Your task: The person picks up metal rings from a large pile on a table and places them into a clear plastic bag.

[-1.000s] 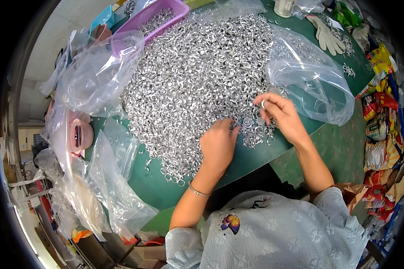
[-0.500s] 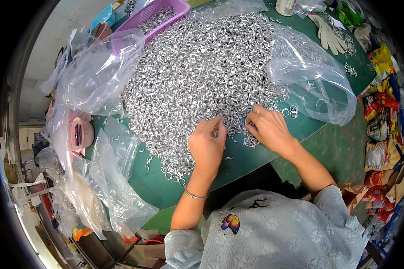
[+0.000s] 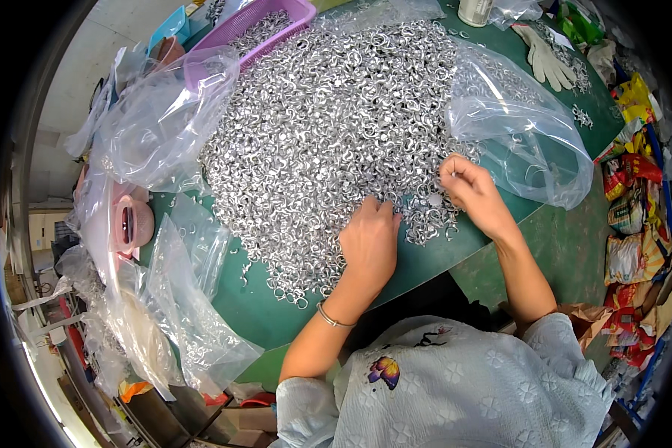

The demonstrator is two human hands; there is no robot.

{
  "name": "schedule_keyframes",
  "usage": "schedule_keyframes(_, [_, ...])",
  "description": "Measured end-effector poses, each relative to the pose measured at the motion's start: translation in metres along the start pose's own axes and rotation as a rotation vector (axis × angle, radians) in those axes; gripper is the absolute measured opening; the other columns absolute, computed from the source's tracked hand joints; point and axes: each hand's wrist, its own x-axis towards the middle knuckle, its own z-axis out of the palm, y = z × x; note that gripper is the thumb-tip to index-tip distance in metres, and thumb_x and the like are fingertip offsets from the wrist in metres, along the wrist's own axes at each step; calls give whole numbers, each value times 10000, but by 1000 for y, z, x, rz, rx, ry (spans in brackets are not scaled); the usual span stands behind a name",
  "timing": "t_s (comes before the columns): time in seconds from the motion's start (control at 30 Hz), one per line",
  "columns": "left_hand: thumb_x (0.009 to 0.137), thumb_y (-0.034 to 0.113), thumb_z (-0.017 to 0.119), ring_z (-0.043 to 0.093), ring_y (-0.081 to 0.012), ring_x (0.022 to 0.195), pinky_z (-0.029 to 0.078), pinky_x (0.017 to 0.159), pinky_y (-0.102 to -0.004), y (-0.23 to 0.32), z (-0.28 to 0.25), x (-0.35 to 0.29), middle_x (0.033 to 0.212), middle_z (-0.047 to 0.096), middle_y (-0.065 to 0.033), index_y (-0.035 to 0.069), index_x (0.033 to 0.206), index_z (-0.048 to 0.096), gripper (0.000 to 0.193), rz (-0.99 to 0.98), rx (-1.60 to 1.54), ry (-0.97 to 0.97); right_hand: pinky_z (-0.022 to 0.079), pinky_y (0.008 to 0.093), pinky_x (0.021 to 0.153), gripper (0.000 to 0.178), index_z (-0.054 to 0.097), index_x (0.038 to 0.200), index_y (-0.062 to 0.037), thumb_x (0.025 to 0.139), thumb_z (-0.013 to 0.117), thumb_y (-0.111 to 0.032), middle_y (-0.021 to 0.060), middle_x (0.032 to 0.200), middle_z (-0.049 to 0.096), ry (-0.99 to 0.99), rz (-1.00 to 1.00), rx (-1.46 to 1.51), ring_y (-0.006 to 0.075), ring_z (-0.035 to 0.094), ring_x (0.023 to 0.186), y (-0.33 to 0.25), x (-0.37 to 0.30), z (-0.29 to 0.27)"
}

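Observation:
A wide heap of small silvery metal rings (image 3: 313, 134) spreads over the green tabletop. At its near edge, my left hand (image 3: 370, 243) has its back up and its fingers bent down against the rings; their tips are hidden. My right hand (image 3: 479, 198) is raised a little at the heap's right edge, thumb and fingers pinched together. Whatever sits in that pinch is too small to name. Between the hands lies a smaller cluster of rings (image 3: 427, 224), joined to the heap, with a pale round piece (image 3: 434, 200) at its top.
A clear plastic bag (image 3: 530, 142) with rings inside lies right of the heap. More clear bags (image 3: 157, 134) are on the left. A purple basket (image 3: 302, 16) stands behind, a pink container (image 3: 136, 224) at left. One white glove (image 3: 546, 63) rests at the far right.
My right hand has moved right and up, away from the near cluster. My left hand has shifted right and turned its back up. The small cluster has grown and spread to the right.

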Motion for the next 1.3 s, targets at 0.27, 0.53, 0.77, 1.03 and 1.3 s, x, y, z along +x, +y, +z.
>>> schedule_keyframes(0.27, [743,73,687,567,-210,574,445,538,-309,-7,-6,5,674,556,-75,28,781,664,63,-65,-216,29,319,221,399,74,534,844,-27,895,527,-80,42,697,582,-119,109,458,61,457,509,12,1,3])
schedule_keyframes(0.53, [820,87,665,490,-28,610,400,543,-184,-30,-15,-6,690,597,12,-41,860,678,134,-508,-914,-105,410,319,513,191,650,920,-44,814,665,-203,91,593,543,-131,-81,-492,183,522,521,-2,-4,38])
schedule_keyframes(0.77, [849,93,649,379,-8,494,245,433,-168,-21,-26,-6,626,519,40,-25,865,659,119,-619,-1130,-202,423,329,531,177,658,854,-15,855,620,-187,103,637,580,-87,-236,-386,183,548,548,13,-4,48])
schedule_keyframes(1.03, [888,106,601,362,-39,502,244,434,-184,-22,-32,-8,620,471,30,-28,900,633,139,-768,-1501,-360,316,201,416,260,629,893,25,949,493,-189,40,662,559,-163,193,239,64,426,474,-4,-6,32])
schedule_keyframes(1.3, [885,68,594,369,-50,515,254,445,-191,-15,-38,-13,615,465,23,-38,920,626,116,-736,-1533,-271,326,187,419,267,629,934,49,952,501,-185,116,839,626,-93,164,378,72,443,481,-1,-13,34])
